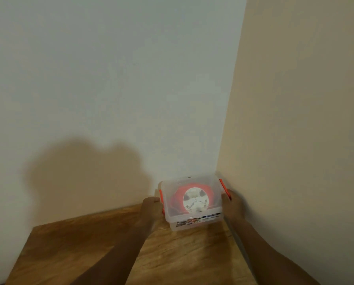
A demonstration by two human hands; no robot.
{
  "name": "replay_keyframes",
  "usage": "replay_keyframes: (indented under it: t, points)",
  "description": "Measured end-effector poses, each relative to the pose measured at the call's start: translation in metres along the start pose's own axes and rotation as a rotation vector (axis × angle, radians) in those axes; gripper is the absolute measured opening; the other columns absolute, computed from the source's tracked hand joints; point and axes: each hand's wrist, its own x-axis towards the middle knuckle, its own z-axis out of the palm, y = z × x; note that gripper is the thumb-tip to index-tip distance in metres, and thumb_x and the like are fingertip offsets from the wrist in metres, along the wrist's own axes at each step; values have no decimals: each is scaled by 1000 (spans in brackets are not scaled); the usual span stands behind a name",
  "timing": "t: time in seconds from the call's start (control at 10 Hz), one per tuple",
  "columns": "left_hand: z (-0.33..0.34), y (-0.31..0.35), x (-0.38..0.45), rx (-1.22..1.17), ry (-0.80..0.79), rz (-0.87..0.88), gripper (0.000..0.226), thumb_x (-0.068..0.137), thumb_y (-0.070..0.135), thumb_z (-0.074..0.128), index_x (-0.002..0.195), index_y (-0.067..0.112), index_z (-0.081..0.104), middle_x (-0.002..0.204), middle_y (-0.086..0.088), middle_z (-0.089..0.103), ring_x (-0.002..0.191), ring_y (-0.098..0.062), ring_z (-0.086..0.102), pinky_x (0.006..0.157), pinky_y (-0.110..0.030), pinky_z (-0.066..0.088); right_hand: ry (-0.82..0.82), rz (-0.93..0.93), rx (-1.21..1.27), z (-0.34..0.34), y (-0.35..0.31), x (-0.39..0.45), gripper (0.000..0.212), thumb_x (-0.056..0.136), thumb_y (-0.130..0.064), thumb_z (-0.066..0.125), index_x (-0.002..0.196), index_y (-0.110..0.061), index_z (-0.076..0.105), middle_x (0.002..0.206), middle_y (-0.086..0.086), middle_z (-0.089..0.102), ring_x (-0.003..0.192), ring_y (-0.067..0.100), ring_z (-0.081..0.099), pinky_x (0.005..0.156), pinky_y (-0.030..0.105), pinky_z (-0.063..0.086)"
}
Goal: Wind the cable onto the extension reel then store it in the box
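Both hands hold a clear plastic storage box [192, 202] from opposite sides, with the box between them. Fingers of the left hand [151, 206] are curled against the box's left end, right by the orange latch [161, 195] there; the right hand [232, 204] wraps the right end, touching the other orange latch [225, 189]. Each hand is clamped on the box, the 2 held apart by its width. Inside, seen through the clear lid, a round extension reel with an orange rim and a white centre disc [194, 199] lies flat, face up. A printed label [198, 220] runs along the near wall of the box. It sits at the far right corner of a brown wooden tabletop [89, 243], close against a pale wall [110, 79] behind and a beige wall [295, 99] to the right. Focus is soft, so fine detail on the reel cannot be made out.
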Motion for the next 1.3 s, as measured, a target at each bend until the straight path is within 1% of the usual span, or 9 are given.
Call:
replay_keyframes:
  t: [0.1, 0.2, 0.4, 0.6, 0.7, 0.8, 0.9, 1.1, 1.3]
  points:
    - [8, -4, 6, 31, 12, 8, 20, 88, -19, 51, 79, -13, 68, 78, -24, 65, 60, -25, 64, 50, -30, 53, -1, -4, -8, 3, 11, 7, 25, 100, -11, 48, 111, -8, 70, 99, 10, 72, 84, 22, 66, 64, 25, 52]
    - [17, -10, 8, 32, -13, 4, 22, 91, -14, 50, 86, -10, 71, 82, -24, 70, 70, -29, 66, 57, -32, 54, -12, 18, -3, 4, 28, 8, 29, 100, -11, 48, 121, -8, 67, 109, 11, 72, 96, 28, 67, 84, 44, 58]
    - [24, -13, 13, 40, 10, -19, 30, 94, -12, 52, 111, -1, 74, 90, -9, 75, 77, -23, 70, 54, -24, 53, 17, 12, -30, 10, 27, 15, 32, 100, -10, 48, 128, -9, 64, 118, 9, 68, 106, 28, 64, 92, 39, 53]
    - [28, -14, 10, 52, 88, 15, 26, 97, -7, 54, 103, 7, 74, 97, -12, 76, 74, -16, 68, 53, -21, 51, -17, 49, -9, 11, 21, 18, 32, 102, -16, 47, 130, -12, 61, 122, 10, 67, 106, 26, 63, 93, 40, 54]
    - [29, -16, 3, 40, 98, 32, 22, 103, 4, 53, 107, 11, 73, 83, 6, 70, 77, -14, 68, 58, -24, 52, -30, 57, -1, 9, 17, 13, 33, 100, -18, 51, 130, -11, 61, 122, 11, 67, 105, 27, 64, 91, 40, 54]
    - [18, -20, -4, 133, 163, 110, 23, 107, 20, 51, 98, 27, 70, 94, 16, 64, 93, -18, 67, 71, -18, 48, 19, 36, -32, 8, 13, 5, 42, 98, -26, 57, 136, -8, 55, 128, 11, 63, 112, 28, 61, 95, 40, 52]
    - [-12, -20, 2, 275, 206, 211, 33, 107, 25, 54, 135, 10, 65, 133, -6, 67, 115, -22, 61, 98, -30, 45, 69, -64, -89, 6, 5, 2, 39, 95, -22, 61, 132, -8, 57, 125, 12, 64, 107, 26, 61, 90, 34, 48]
    - [-114, 40, 6, 461, 362, 561, 23, 101, 20, 67, 116, 5, 76, 105, -10, 79, 91, -23, 74, 79, -32, 55, 55, -388, -347, 14, -43, 9, 48, 82, -13, 77, 126, 2, 62, 130, 21, 61, 126, 43, 50, 104, 53, 41]
    - [-207, 126, -24, 587, 622, 751, 22, 103, 32, 61, 105, 16, 76, 96, -1, 79, 91, -23, 74, 75, -37, 57, 205, -807, -440, 28, -179, 11, 52, 88, -39, 51, 129, -9, 63, 140, 7, 58, 138, 37, 42, 103, 58, 39]
